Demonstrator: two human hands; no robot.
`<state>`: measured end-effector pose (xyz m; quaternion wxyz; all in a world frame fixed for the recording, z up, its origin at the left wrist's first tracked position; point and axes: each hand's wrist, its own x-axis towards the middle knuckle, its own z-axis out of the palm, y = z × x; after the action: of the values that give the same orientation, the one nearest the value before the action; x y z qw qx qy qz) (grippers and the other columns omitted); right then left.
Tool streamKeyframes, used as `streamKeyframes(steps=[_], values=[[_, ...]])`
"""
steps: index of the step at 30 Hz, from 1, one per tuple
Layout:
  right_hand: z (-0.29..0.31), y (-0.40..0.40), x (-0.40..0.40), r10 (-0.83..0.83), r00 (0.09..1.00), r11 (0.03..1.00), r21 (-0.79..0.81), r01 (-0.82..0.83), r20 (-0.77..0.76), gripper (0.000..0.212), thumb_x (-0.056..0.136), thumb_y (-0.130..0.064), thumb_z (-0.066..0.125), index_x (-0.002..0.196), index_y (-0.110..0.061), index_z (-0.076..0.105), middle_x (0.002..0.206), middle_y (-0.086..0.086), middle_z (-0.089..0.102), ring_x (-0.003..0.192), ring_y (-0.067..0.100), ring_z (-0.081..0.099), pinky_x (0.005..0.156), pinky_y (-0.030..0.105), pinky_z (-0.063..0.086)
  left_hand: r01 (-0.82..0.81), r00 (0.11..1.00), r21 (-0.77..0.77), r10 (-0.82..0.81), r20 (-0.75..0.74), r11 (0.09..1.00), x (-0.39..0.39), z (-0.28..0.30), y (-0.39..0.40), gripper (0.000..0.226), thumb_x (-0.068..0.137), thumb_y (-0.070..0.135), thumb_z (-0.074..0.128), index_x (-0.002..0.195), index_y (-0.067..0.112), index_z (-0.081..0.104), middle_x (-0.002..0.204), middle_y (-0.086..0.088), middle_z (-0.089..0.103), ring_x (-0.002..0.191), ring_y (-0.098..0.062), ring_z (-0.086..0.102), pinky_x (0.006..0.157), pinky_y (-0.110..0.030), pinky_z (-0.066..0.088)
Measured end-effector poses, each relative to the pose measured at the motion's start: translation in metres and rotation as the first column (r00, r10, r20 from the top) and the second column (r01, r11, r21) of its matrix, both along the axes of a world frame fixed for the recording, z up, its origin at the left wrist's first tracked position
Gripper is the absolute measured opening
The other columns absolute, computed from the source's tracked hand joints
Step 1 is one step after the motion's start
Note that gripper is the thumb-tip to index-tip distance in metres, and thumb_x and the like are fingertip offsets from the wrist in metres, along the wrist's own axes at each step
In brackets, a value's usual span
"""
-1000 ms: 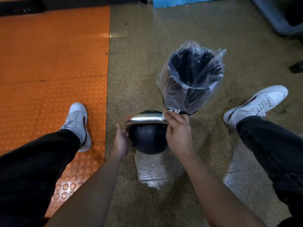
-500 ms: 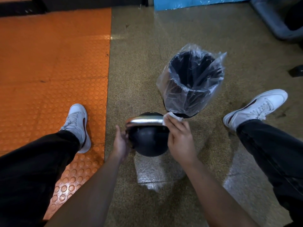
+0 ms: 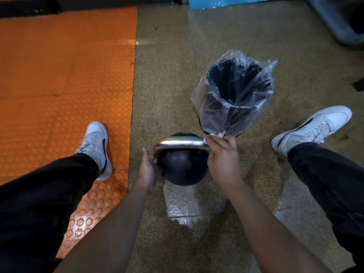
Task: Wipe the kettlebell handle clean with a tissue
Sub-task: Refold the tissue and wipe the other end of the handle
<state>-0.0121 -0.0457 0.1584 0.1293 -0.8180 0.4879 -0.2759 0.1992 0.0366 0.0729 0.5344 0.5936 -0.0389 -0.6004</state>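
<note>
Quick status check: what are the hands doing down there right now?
Right hand pinching tissue at handle's right end. Left hand steadying kettlebell. Lined bin close behind, not blocking.

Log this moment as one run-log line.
right hand: tissue on handle right end | left hand: steadying kettlebell | bin: behind

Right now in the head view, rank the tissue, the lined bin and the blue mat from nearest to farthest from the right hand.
1. tissue: pinched in the right hand, at the handle's right end.
2. lined bin: just beyond that hand.
3. blue mat: far off at the frame's top edge.
</note>
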Motion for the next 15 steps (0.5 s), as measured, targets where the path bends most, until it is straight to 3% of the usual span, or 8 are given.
streamKeyframes(steps=[3,5,11,15], values=[[0.012,0.003,0.015,0.178,0.984,0.983,-0.036,-0.178,-0.013,0.036,0.085,0.007,0.061,0.117,-0.003,0.073,0.118,0.004,0.073,0.100,0.027,0.054,0.089,0.034,0.054,0.009,1.000,0.009,-0.009,0.002,1.000,0.000,-0.002,-0.001,0.079,0.091,0.080,0.013,0.127,0.030,0.062,0.131,0.004,0.066,0.135,-0.024,0.046,0.113,-0.062,0.029],[0.009,0.012,0.012,0.271,0.962,0.961,-0.042,-0.272,-0.030,0.036,0.087,0.005,0.062,0.121,-0.003,0.072,0.127,0.002,0.070,0.101,0.028,0.056,0.089,0.033,0.056,0.001,1.000,-0.003,-0.001,-0.011,1.000,0.001,-0.002,-0.001,0.077,0.092,0.079,0.014,0.125,0.029,0.063,0.128,0.004,0.068,0.132,-0.024,0.050,0.110,-0.057,0.034],[-0.004,0.004,0.000,0.026,0.999,0.998,-0.049,-0.027,-0.024,0.042,0.083,0.010,0.065,0.122,-0.002,0.070,0.122,0.008,0.072,0.095,0.027,0.054,0.081,0.036,0.058,-0.009,1.000,0.005,0.009,-0.014,1.000,-0.001,0.001,-0.002,0.074,0.094,0.074,0.008,0.121,0.031,0.062,0.124,0.004,0.068,0.125,-0.022,0.052,0.104,-0.051,0.036],[-0.002,0.010,0.009,0.196,0.979,0.978,-0.062,-0.199,-0.049,0.043,0.087,0.007,0.061,0.128,-0.004,0.067,0.133,0.005,0.066,0.100,0.025,0.052,0.091,0.029,0.053,-0.019,1.000,0.007,0.019,-0.016,1.000,-0.001,0.000,-0.002,0.074,0.095,0.074,0.009,0.121,0.030,0.062,0.121,0.006,0.069,0.127,-0.023,0.051,0.109,-0.057,0.033]])
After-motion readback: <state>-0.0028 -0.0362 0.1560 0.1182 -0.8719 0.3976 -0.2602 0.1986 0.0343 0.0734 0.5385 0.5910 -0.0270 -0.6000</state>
